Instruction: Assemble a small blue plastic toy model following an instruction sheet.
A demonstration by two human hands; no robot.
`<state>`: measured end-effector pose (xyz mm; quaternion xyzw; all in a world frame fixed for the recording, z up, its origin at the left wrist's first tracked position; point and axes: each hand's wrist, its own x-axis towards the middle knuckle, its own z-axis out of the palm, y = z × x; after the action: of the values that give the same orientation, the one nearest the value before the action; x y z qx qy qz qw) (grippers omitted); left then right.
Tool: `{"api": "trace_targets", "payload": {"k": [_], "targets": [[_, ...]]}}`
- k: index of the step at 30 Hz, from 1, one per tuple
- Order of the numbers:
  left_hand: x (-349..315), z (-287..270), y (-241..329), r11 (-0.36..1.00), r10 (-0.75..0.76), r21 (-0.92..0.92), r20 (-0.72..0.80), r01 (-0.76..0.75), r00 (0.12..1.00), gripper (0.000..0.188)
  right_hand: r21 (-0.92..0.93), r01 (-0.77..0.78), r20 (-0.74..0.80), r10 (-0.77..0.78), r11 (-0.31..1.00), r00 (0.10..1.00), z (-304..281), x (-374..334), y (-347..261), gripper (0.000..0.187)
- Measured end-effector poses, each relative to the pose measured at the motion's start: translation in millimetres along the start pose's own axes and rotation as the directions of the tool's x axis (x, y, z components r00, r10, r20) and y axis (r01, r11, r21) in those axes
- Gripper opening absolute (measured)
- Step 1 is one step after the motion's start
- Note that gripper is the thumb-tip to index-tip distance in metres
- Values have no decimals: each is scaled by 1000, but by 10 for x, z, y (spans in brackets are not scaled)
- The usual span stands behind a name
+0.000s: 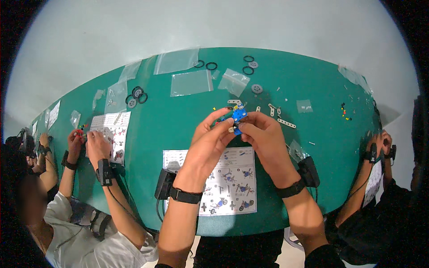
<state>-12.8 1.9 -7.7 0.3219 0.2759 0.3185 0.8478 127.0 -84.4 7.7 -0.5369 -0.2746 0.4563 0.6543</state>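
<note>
Between my hands, over the middle of the green table, is a small blue model piece [240, 115] with yellow, black and beige bits on it. My left hand [212, 136] pinches it from the left, thumb against its near side. From the right, my right hand [264, 131] grips the same piece with thumb and fingers. The fingers cover part of it. Below my wrists lies a printed instruction sheet [232, 187] with pictures of a motorcycle. Just past my right hand are beige perforated strips [286, 123].
Black tire rings [211, 66], a grey wheel [256, 89] and plastic bags [192, 83] lie toward the far edge. At left, a co-worker's hands [97, 147] handle a red piece beside another sheet [117, 134]. Another person's hands [385, 143] are at the right edge. Small loose parts [345, 111] lie nearby.
</note>
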Motion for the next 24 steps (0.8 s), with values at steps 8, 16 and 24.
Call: {"api": "trace_targets", "payload": {"k": [8, 16, 24], "targets": [[-39, 33, 47, 999, 17, 41, -12, -16, 1000, 33, -27, 1, 12, -1, 1000, 1000, -26, -1, -20, 18], [-15, -8, 30, 999, -20, 41, 27, 19, 999, 35, -26, -30, 52, 31, 999, 998, -54, 12, -22, 17], [-59, -7, 51, 997, -68, -24, 5, 68, 998, 25, -48, 30, 89, -26, 998, 996, -63, 30, 17, 16]]}}
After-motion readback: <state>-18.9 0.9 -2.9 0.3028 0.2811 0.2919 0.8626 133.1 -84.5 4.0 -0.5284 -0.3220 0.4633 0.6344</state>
